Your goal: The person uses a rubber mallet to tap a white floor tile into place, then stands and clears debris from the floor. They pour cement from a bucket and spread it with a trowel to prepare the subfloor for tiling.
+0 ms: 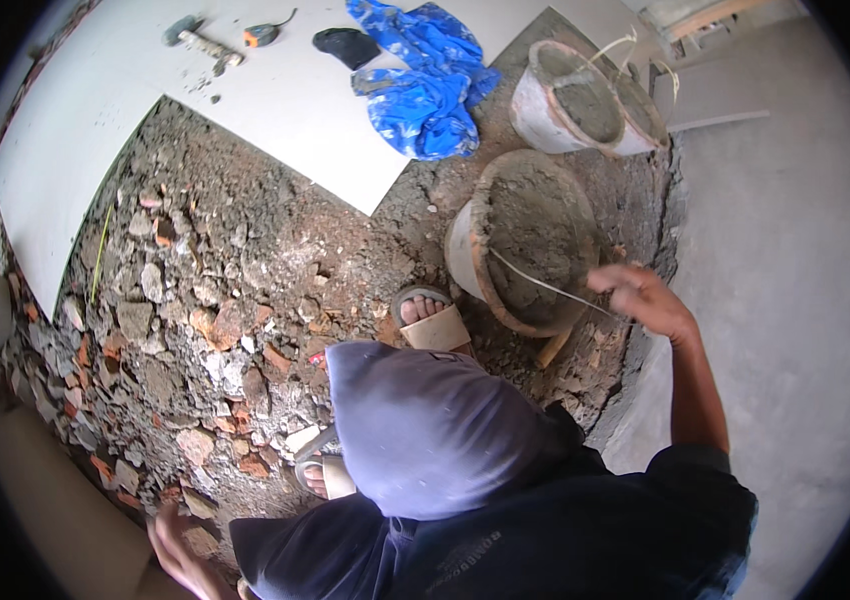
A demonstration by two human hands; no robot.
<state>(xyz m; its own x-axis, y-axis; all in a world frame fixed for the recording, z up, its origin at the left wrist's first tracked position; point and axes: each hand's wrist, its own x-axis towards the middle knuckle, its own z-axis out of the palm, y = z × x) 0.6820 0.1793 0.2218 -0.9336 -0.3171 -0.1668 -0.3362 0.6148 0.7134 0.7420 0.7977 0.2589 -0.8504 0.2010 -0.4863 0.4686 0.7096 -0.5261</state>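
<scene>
My right hand is over the right rim of a mortar-filled bucket, its fingers partly curled and blurred. A thin pale bucket handle crosses the wet grey mortar and runs to just below that hand; whether the fingers grip it cannot be made out. At the lower left, my left hand hangs above broken brick rubble, its fingers apart and holding nothing.
Two more mortar buckets stand beyond, handles raised. White boards bear a hammer, a tape measure, a black object and a crumpled blue plastic sheet. A smooth grey surface lies right. My sandalled feet stand among rubble.
</scene>
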